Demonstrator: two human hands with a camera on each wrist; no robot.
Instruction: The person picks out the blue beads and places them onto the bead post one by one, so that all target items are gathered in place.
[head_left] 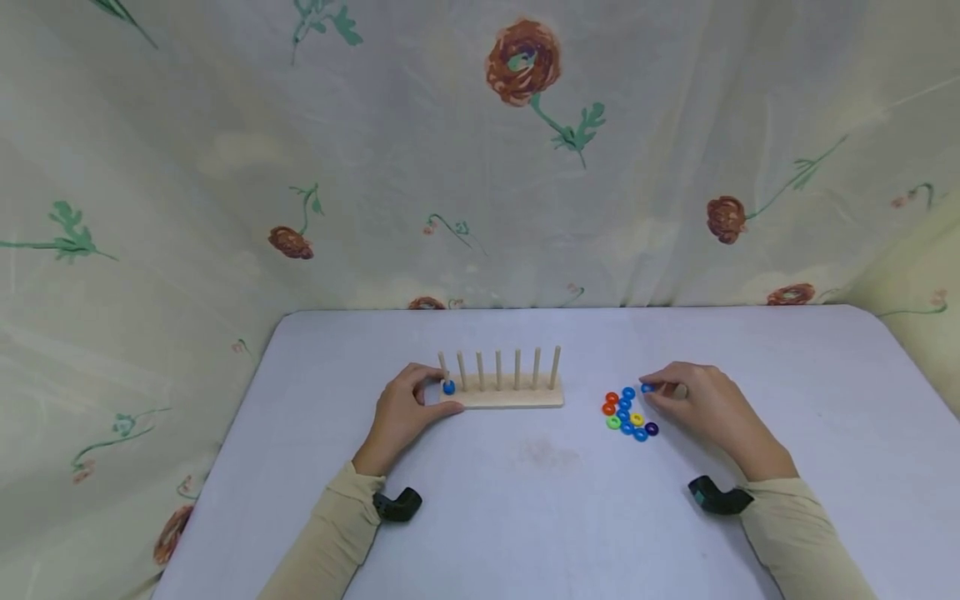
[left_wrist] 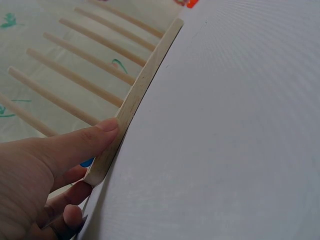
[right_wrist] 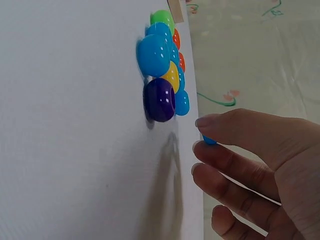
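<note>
A wooden peg rack [head_left: 501, 398] with a row of upright pegs stands on the table. My left hand [head_left: 403, 410] grips its left end, the thumb lying along the front edge in the left wrist view. A blue bead [head_left: 448, 387] sits low on the leftmost peg, next to those fingers. To the right, my right hand [head_left: 701, 404] pinches another blue bead [right_wrist: 209, 140] between thumb and forefinger, just beside a cluster of beads. In that cluster are several blue beads [right_wrist: 154, 55], a purple bead [right_wrist: 161, 100], a yellow bead [head_left: 637, 419], a green bead [head_left: 613, 422] and two red beads [head_left: 612, 398].
A white cloth covers the table [head_left: 525, 517]. Behind it hangs a flowered curtain [head_left: 420, 150], which also runs down the left side. Each wrist carries a black camera mount [head_left: 718, 497]. The bead cluster lies right of the rack's right end.
</note>
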